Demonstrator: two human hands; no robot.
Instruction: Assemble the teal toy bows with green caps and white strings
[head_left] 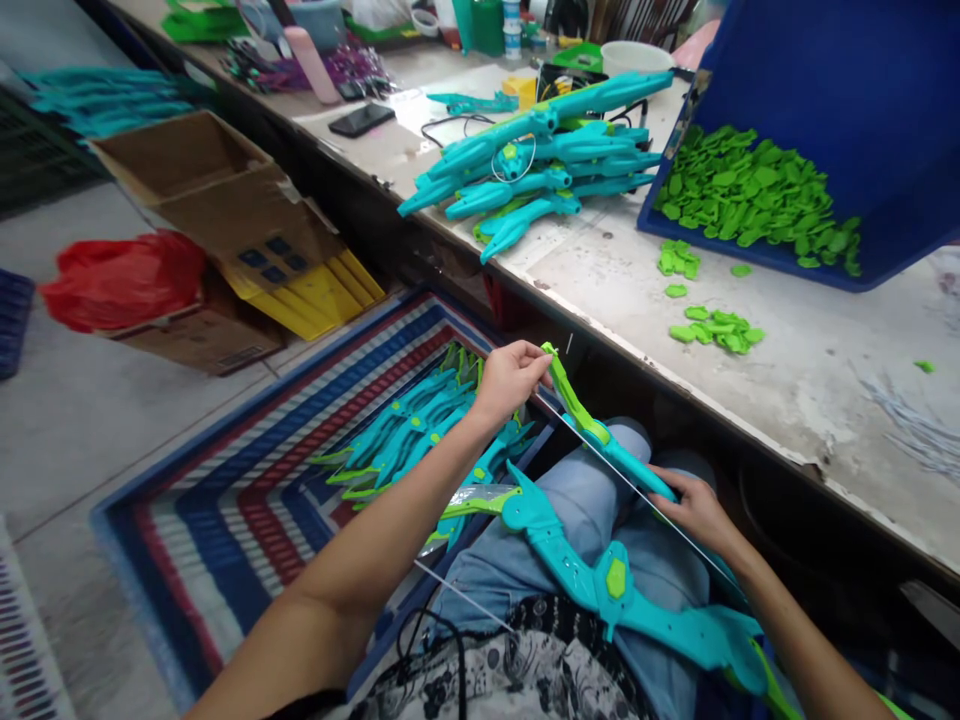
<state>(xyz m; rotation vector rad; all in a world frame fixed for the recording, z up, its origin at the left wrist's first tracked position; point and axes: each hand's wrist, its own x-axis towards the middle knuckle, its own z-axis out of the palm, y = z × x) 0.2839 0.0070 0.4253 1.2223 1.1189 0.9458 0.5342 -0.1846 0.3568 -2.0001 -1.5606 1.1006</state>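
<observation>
My left hand [516,378] pinches at the green tip of a teal and green plastic toy bow [574,405], above my lap. A white string [611,462] runs taut from near those fingers down along the bow. Farther along, my right hand [694,508] is closed around the teal part of the same bow; its lower end is partly hidden. Across my thighs lies a second toy bow [570,560], with a green piece in its middle and clear plastic film near its left end.
A striped crate [247,480] with several toy bows stands on my left. More teal bows [540,165] are piled on the table [600,280]. A blue bin [795,270] there holds green pieces [757,190]. Cardboard boxes [217,200] and a red bag [124,280] are beyond the crate.
</observation>
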